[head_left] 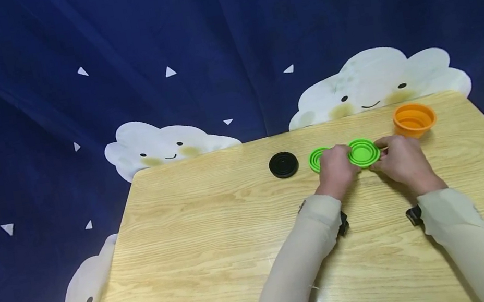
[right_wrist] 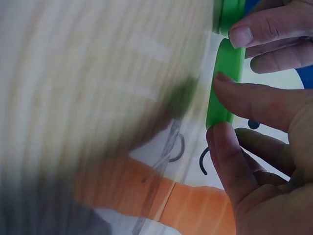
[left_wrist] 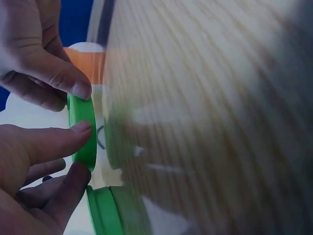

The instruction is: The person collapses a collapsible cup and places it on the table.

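Note:
Both hands hold a flat-folded green collapsible cup (head_left: 363, 153), its rings showing from above. My left hand (head_left: 337, 170) pinches its left rim, and my right hand (head_left: 401, 160) has thumb and fingers at its right rim. From the side, in the left wrist view, the green cup (left_wrist: 84, 139) appears slightly above the tabletop. A second folded green collapsible cup (head_left: 316, 160) lies just left, partly hidden by the left hand. In the right wrist view, the held green cup (right_wrist: 225, 88) sits between the fingertips of both hands.
An expanded orange collapsible cup (head_left: 414, 119) stands behind and right of the right hand. A folded black collapsible cup (head_left: 283, 165) lies left of the green ones. The wooden table (head_left: 199, 242) ends at a dark blue curtain (head_left: 185, 33) with cloud faces.

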`<state>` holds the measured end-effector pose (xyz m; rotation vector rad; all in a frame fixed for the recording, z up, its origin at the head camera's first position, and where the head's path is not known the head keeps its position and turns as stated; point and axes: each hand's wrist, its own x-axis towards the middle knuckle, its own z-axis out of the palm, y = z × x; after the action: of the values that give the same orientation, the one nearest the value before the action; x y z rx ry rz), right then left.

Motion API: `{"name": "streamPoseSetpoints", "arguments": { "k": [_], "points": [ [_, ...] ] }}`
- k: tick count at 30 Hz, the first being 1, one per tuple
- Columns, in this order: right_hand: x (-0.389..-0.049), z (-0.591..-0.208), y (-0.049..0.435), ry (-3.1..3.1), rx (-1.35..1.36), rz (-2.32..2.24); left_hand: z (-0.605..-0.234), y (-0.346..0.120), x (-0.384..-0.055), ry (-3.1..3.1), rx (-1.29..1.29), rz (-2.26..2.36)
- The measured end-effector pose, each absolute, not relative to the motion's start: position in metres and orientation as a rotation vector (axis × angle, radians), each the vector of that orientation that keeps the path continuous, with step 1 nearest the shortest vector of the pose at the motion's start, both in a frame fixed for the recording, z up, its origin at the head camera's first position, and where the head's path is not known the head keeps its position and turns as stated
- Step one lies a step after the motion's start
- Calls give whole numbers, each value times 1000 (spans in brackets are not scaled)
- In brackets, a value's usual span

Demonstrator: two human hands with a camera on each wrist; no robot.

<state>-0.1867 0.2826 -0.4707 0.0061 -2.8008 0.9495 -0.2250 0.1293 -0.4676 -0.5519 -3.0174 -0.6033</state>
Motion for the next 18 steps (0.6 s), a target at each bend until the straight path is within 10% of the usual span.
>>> {"name": "streamPoseSetpoints", "arguments": {
  "k": [18],
  "points": [
    [-169,-453,300,-2845,-207,1166,-457,134,-221,-2977,-699,-371]
  ]
}}
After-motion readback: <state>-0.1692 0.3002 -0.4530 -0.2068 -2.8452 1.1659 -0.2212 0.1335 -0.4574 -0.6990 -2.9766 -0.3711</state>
